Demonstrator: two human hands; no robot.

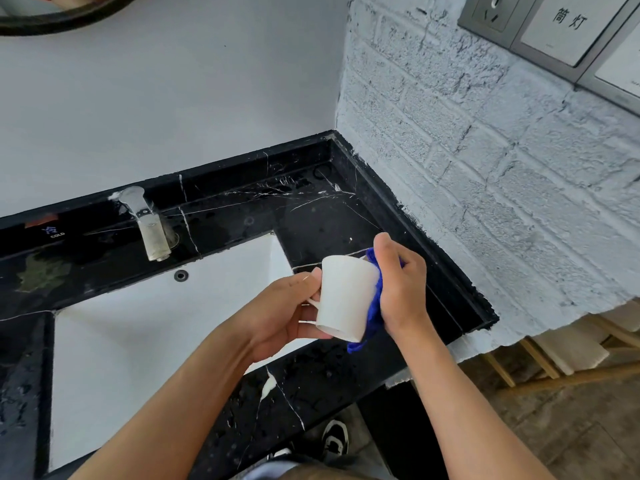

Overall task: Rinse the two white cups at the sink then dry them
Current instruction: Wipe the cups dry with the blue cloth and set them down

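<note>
Cup drying above the sink's right edge

Left hand [284, 306] grips white cup [346, 296] by its handle; right hand [401, 282] presses blue cloth [374, 306] against the cup's far side; sink [138, 323] lies below-left of the grip.

Glossy ceramic cup [346, 296], fuzzy blue cloth [375, 306], polished black marble counter [322, 220].

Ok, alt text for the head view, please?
The left hand holds a white cup by its handle while the right hand presses a blue cloth against its side, above a black counter beside a white sink.
</note>
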